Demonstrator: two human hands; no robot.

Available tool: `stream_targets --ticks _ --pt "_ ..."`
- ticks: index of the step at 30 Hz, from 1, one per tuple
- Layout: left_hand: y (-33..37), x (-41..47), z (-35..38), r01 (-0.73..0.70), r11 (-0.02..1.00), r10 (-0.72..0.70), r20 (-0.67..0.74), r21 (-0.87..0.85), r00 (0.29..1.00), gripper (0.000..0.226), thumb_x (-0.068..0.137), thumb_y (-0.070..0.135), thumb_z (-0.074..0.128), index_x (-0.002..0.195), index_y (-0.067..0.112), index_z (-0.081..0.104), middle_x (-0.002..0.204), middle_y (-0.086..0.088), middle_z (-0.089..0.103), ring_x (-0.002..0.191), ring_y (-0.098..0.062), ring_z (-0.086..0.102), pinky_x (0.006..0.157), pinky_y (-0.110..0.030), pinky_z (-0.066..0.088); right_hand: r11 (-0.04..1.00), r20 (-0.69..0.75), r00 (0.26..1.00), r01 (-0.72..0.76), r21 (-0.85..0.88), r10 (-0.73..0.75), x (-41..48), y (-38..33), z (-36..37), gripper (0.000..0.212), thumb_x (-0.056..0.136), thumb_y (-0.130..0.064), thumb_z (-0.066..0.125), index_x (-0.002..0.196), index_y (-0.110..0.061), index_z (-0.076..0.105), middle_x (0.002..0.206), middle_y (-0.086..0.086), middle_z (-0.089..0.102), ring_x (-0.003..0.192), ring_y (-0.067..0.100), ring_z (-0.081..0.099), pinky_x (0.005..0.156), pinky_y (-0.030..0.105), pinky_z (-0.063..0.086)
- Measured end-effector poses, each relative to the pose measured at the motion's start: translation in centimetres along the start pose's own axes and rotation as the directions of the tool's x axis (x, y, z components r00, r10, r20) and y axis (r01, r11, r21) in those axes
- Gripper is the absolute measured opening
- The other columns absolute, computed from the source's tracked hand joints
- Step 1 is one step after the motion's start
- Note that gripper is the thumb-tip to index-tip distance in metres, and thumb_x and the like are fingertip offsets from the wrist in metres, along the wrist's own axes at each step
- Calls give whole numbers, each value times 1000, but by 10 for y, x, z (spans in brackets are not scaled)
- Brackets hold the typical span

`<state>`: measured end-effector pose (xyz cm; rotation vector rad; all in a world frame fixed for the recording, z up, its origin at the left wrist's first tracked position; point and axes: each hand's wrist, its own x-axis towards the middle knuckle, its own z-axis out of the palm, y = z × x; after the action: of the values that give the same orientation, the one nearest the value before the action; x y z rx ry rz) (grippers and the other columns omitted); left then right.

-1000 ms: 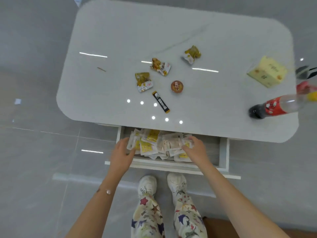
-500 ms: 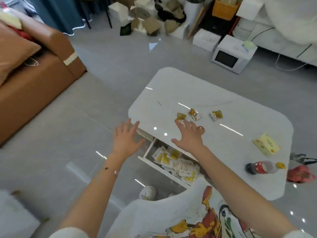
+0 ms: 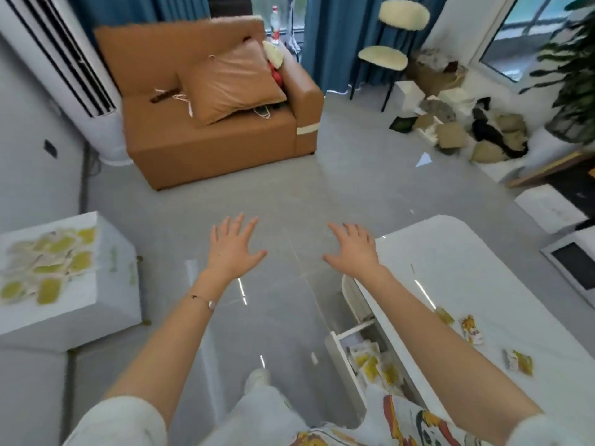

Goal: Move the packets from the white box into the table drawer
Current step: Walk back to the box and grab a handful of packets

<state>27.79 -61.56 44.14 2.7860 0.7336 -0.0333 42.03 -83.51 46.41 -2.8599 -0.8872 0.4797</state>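
Both hands, left [image 3: 232, 249] and right [image 3: 353, 249], spread at frame centre, grips wide open, empty. White box [image 3: 106, 304] of packets [image 3: 45, 268] at left edge. Open drawer [image 3: 341, 344] with more packets [image 3: 373, 365] lower right, under tabletop [image 3: 483, 284].

A brown sofa [image 3: 206, 123] stands across the grey floor [image 3: 257, 194], a matching cushion [image 3: 230, 82] tilted on its seat. Blue curtains [image 3: 335, 37] hang behind it, a tall white air conditioner [image 3: 61, 69] stands at its left, and a heap of cushions [image 3: 476, 133] lies beside a leafy plant [image 3: 576, 69].
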Motion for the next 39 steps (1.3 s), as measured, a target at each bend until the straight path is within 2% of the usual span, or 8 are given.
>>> stream_targets --ticks 8,14,18,22,29,33,39 --pt "-166 5 -41 281 960 -281 -33 1 959 78 87 59 49 152 34 13 161 -2 8 147 -29 6 118 -47 6 973 28 974 226 -57 -225 94 -178 5 78 85 -50 60 150 -31 23 153 7 28 141 28 22 110 41 24" --pt "-255 6 -56 462 886 -463 -61 -28 884 78 88 60 48 152 32 13 160 -4 9 146 -30 6 117 -49 5 907 118 911 407 -105 -395 155 -284 23 78 86 -52 58 151 -31 20 154 7 26 142 29 21 110 41 24" --pt "-304 13 -55 581 810 -585 -53 -78 809 77 88 60 47 152 32 13 161 -3 8 147 -30 4 117 -51 4 842 177 845 527 -113 -505 202 -347 35 80 86 -52 58 151 -31 18 154 7 24 143 30 18 111 43 22" --pt "-346 29 -53 690 715 -698 -48 -112 715 78 87 60 48 151 31 15 161 -3 7 146 -31 5 116 -53 8 766 198 771 632 -120 -605 252 -400 40 81 86 -52 58 152 -31 16 156 8 21 144 30 16 112 43 21" --pt "-399 75 -54 868 456 -885 8 -196 466 79 87 63 46 152 34 11 161 -2 5 147 -30 2 117 -50 4 592 336 598 795 -134 -727 346 -485 41 82 87 -52 57 152 -32 12 157 8 18 145 30 13 114 44 20" --pt "-419 84 -58 916 313 -946 0 -251 323 78 88 62 46 152 33 13 161 -2 5 147 -30 2 117 -50 5 496 372 492 863 -92 -787 383 -541 46 83 86 -50 59 153 -32 14 157 8 20 145 30 13 115 45 19" --pt "-460 77 -48 946 113 -991 30 -305 128 78 87 62 48 151 31 17 160 -5 9 145 -33 9 115 -50 13 389 446 374 919 -63 -813 414 -632 66 82 85 -48 61 152 -31 16 155 7 24 144 29 15 114 45 20"
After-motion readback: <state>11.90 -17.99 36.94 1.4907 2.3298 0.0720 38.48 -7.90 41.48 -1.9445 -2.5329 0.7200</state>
